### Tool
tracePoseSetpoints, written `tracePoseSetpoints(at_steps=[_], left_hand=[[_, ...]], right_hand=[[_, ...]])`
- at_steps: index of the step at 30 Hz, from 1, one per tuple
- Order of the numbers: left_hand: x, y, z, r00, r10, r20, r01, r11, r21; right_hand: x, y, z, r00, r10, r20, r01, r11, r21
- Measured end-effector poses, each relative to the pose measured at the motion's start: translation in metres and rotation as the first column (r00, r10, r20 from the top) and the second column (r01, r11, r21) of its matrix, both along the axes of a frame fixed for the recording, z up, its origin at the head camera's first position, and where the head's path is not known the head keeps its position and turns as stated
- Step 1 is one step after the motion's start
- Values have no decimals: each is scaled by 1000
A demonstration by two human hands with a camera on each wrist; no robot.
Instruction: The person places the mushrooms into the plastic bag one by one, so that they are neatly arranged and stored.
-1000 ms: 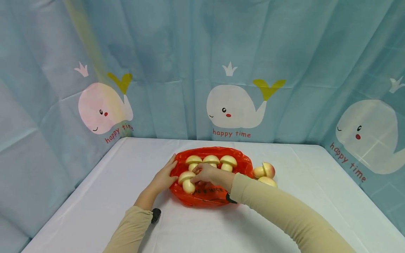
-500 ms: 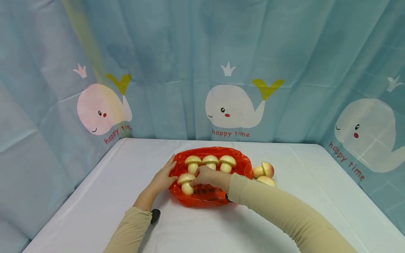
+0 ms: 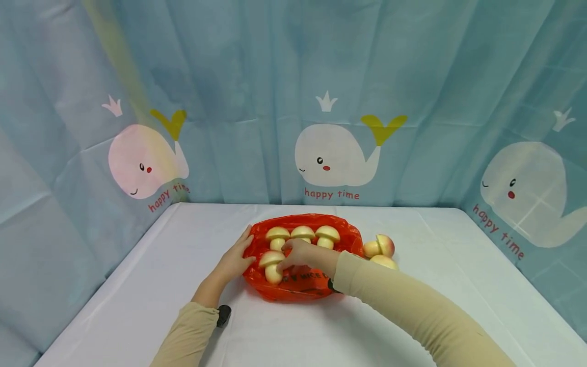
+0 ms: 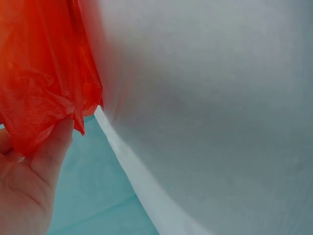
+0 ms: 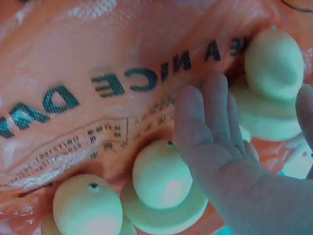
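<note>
A red plastic bag (image 3: 300, 293) lies opened out on the table with several toy mushrooms in it. Three, including a middle mushroom (image 3: 302, 233), form the back row. The front-left mushroom (image 3: 272, 267) stands alone, its cap away from me. My right hand (image 3: 302, 254) is over the bag beside this mushroom. In the right wrist view its fingers (image 5: 195, 120) are fairly straight, with the mushroom's stem (image 5: 274, 63) between them and the thumb; contact is unclear. My left hand (image 3: 233, 259) holds the bag's left edge, the thumb (image 4: 56, 149) against the crumpled plastic.
Two more mushrooms with reddish caps, one lying on its side (image 3: 379, 246), rest on the white table (image 3: 458, 275) right of the bag. The second (image 3: 384, 262) is partly behind my right sleeve. A blue whale-print curtain (image 3: 257, 102) surrounds the table's back and sides.
The front-left mushroom has shifted slightly right within the bag, and its cap shows more red. My right fingers have loosened a little around it. My left hand stays at the bag's edge.
</note>
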State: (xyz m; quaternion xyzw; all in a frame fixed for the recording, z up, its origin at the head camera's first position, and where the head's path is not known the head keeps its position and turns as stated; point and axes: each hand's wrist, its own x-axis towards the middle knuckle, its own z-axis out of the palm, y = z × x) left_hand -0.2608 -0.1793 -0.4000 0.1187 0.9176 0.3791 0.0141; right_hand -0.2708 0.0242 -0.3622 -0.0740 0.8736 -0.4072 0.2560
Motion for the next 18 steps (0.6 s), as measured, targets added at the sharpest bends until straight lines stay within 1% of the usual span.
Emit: tracePoseSetpoints(at_steps=[3, 7, 14, 18], left_hand=[[0, 0, 1, 1000, 1, -2, -1, 1000, -3], [1, -1, 1, 1000, -3, -5, 3, 1000, -7], [0, -1, 1, 1000, -16, -15, 16, 1000, -8], [1, -2, 1, 1000, -20, -13, 20, 1000, -2]], right_hand=[[1, -1, -3, 999, 30, -34, -30, 1000, 10], [1, -4, -9, 990, 70, -119, -63, 996, 65], [2, -12, -16, 974, 87, -209, -59, 989, 133], [2, -14, -17, 971, 89, -222, -57, 987, 148]])
